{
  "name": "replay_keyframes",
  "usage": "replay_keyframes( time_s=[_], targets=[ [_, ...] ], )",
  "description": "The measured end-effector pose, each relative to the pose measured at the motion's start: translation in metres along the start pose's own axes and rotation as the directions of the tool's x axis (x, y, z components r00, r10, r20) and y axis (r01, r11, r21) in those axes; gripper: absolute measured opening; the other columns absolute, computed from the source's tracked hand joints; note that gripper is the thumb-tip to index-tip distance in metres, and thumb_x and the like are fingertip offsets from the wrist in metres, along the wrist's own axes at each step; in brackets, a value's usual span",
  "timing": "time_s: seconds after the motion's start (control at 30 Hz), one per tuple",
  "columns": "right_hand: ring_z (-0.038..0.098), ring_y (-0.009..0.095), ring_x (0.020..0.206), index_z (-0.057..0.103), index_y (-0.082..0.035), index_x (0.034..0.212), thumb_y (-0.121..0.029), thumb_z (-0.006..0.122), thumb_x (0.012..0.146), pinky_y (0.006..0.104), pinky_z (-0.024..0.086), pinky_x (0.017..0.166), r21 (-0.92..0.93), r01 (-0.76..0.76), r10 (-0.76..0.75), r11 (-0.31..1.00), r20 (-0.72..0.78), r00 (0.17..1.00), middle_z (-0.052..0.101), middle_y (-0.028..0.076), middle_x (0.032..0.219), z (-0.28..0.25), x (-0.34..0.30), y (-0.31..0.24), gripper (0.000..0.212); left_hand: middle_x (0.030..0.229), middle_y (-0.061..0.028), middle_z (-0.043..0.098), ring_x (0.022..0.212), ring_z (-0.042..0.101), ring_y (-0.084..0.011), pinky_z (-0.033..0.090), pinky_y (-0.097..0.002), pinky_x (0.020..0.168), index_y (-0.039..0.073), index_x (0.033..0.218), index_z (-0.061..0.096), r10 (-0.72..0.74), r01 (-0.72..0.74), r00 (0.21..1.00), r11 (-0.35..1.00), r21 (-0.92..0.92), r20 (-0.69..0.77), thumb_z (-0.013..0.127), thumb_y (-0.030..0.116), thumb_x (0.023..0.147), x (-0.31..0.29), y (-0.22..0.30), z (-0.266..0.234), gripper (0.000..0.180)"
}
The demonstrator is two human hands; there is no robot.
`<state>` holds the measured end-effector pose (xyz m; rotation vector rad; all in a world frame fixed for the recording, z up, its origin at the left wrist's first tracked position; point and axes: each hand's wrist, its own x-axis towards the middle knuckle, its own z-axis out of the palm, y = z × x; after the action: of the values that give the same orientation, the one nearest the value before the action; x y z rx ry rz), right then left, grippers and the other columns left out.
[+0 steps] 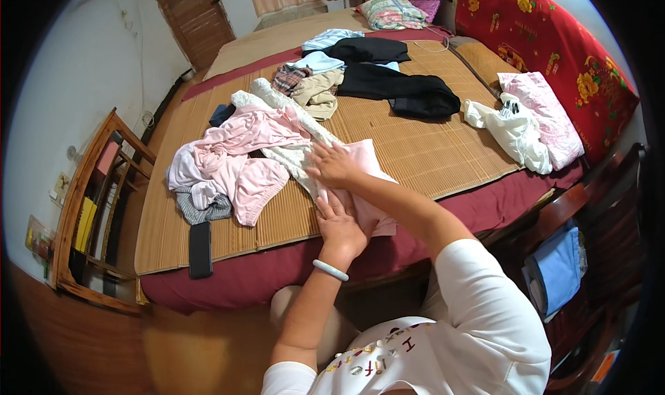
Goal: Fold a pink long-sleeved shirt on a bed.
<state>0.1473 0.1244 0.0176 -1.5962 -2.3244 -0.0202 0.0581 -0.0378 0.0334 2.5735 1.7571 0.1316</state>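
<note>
bed [478,218] is taking up most of the view, its maroon sheet showing along the near edge. woven mat [415,142] is covering the near part. red floral panel [530,41] is standing along the right side, brown door [194,17] at the far end on the left.

clothes are lying across the mat. black garments [398,86] are stretching over the middle. light pink garment [242,128] is lying rumpled, left of the hands, touching a white textured garment [280,104] that is running diagonally toward them. white garment [509,135] and pink printed cloth [547,114] are sitting together by the red panel. patterned pillow [393,12] is lying at the far end. beige garment [318,93] is lying just left of the black ones.

main item: pale pink cloth [361,154] is lying near the bed's near edge, right under the hands, partly hidden by the right forearm. gray striped cloth [204,206] is poking out of the heap's near end.

right hand [331,165] is resting where the cloth is meeting the white textured garment; fingers are extending, slightly apart. left hand [339,225] is touching the cloth's left edge, below the right one; fingers are also spreading a bit. can't tell if either is pinching fabric.

dark phone [200,249] is lying over the mat's near edge, well left of the hands. pale bangle [330,270] is circling the left wrist.
</note>
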Motion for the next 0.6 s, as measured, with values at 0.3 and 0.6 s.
replay_keyframes(
  time_s=[0.3,0.6],
  targets=[
    [0.022,0.029,0.150,0.036,-0.012,0.153,-0.052,0.037,0.102,0.0515,0.012,0.122,0.230,0.316,-0.349,0.920,0.117,0.930,0.030,0.016,0.160,-0.025,-0.074,0.033,0.065,0.159,-0.0316,0.016,0.146,0.014,-0.0535,0.020,-0.0562,0.118,0.000,0.153,0.030,-0.052,0.034,0.981,0.995,0.099,0.186,0.047,0.067,0.091,-0.002,-0.001,-0.013,0.093],
    [0.032,0.033,0.146,0.048,-0.013,0.145,-0.051,0.041,0.100,0.0526,0.021,0.118,0.136,-0.162,0.164,0.977,-0.002,0.987,0.042,0.015,0.153,-0.024,-0.031,0.082,0.060,0.159,-0.0336,0.013,0.146,0.013,-0.0551,0.020,-0.0579,0.117,0.003,0.157,0.019,-0.031,0.027,0.997,0.999,0.046,0.072,0.048,0.066,0.091,-0.003,0.006,-0.007,0.095]
  ],
)
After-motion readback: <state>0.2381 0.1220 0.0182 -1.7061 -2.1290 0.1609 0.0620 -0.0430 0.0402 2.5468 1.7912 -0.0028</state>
